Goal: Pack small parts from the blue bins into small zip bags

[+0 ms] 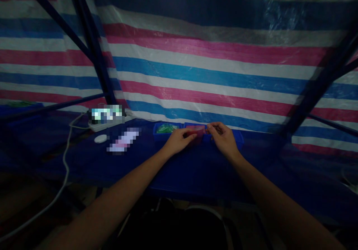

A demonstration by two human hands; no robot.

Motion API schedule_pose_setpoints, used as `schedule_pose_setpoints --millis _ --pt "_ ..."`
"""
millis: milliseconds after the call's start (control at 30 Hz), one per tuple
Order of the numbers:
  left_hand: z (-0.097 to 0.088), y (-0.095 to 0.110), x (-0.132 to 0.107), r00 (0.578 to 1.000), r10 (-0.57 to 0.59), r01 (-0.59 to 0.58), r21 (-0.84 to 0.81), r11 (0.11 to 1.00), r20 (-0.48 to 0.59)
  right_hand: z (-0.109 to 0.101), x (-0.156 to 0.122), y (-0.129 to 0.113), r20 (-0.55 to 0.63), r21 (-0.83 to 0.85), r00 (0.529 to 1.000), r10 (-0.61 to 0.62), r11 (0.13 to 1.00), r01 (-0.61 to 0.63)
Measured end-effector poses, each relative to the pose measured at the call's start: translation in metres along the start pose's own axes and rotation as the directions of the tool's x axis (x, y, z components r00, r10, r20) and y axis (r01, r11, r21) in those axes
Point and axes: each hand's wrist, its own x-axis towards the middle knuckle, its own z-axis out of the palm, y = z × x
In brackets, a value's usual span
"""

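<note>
My left hand [180,141] is over the front of the blue bins, its thumb and fingers closed on a small red, partly see-through piece that looks like a plastic bag [198,130]. Close by on the right, my right hand [223,136] has its thumb and fingers pinched together at the red bag's right edge. What is between those fingertips is too small and dark to name. A blue bin [155,133] left of my left hand contains green plastic-looking pieces [167,128]. Another blue bin [238,138] is partly hidden behind my right hand.
A blue table [192,171] extends under both arms. To the left lie a blurred-out phone-like object [123,141], a white round disc [100,138] and a white power strip [96,127] with a cable [66,160]. Blue metal posts [102,67] and a striped tarp [209,67] stand behind.
</note>
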Motion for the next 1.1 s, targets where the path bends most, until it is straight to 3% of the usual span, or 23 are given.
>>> schedule_pose_setpoints --millis 100,233,333,500,633,867,967,1100 --pt "0.000 0.002 -0.001 0.999 -0.017 0.016 0.039 0.999 0.033 0.001 -0.002 0.000 -0.008 -0.057 0.999 -0.041 0.998 0.040" --pt "-0.001 0.006 -0.002 0.998 0.027 -0.029 -0.046 0.999 -0.051 0.003 -0.002 -0.001 -0.031 -0.070 0.998 -0.058 0.996 0.055" --pt "-0.001 0.002 -0.001 1.000 0.001 -0.001 -0.065 0.998 -0.001 0.003 -0.001 0.000 -0.030 -0.081 0.998 -0.063 0.995 0.060" --pt "0.002 -0.007 0.000 0.994 -0.017 0.015 0.021 1.000 0.111 0.004 -0.004 0.001 0.149 -0.134 0.989 -0.022 0.990 0.042" --pt "0.002 -0.006 0.000 0.991 -0.007 0.002 0.037 0.999 0.134 0.005 -0.006 0.002 0.285 -0.134 0.958 -0.002 0.990 0.042" --pt "0.000 -0.001 0.001 0.994 0.020 -0.019 0.003 1.000 -0.109 -0.001 -0.001 0.009 0.007 -0.314 0.997 -0.075 0.947 0.074" --pt "0.002 0.002 -0.002 0.999 0.040 -0.040 -0.024 0.999 -0.017 0.002 -0.002 0.009 0.051 -0.228 0.997 -0.049 0.972 0.059" --pt "0.006 0.008 -0.005 0.981 0.113 -0.108 -0.039 0.993 0.157 0.010 -0.007 0.003 0.269 0.018 0.958 0.095 0.994 -0.104"
